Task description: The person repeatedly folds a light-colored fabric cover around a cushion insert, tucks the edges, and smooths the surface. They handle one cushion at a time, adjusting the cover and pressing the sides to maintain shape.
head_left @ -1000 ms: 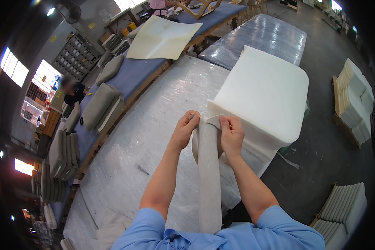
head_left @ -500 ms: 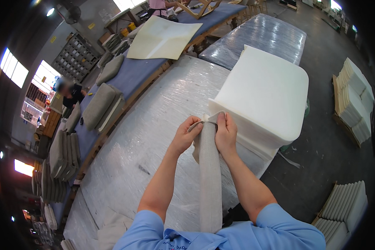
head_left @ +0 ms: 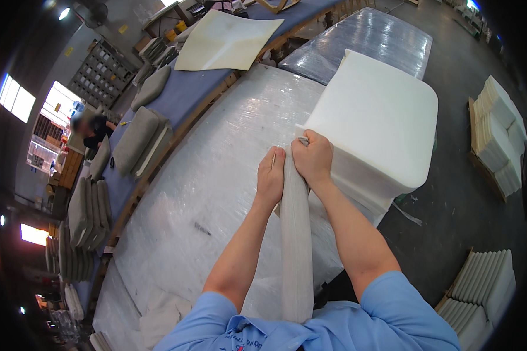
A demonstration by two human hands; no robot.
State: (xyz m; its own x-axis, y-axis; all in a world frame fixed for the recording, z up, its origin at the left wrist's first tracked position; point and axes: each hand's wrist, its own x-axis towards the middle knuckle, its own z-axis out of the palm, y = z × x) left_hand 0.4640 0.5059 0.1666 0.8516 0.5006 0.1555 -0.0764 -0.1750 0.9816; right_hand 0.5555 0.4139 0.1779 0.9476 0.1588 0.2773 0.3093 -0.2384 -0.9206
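Observation:
A light grey fabric cushion cover (head_left: 297, 245) stands edge-on before me, its narrow side reaching from my shirt out to my hands. It looks filled, but what is inside cannot be seen. At its far end my left hand (head_left: 270, 175) is closed on the fabric at the left corner. My right hand (head_left: 312, 155) makes a fist round the fabric at the right corner. Just beyond and to the right of my right hand rises a stack of white foam pads (head_left: 380, 111) with rounded corners.
Plastic film covers the large work surface (head_left: 216, 175) under my arms. Left of it runs a blue table (head_left: 187, 96) holding grey cushions (head_left: 137, 140) and a pale foam sheet (head_left: 228, 38). A person (head_left: 93, 128) is beyond it. White stacks (head_left: 498, 134) stand on pallets at right.
Both hands have moved a little farther out along the cover. My right hand has turned from a pinch into a fist, and the spread flaps at the far end are now gathered in.

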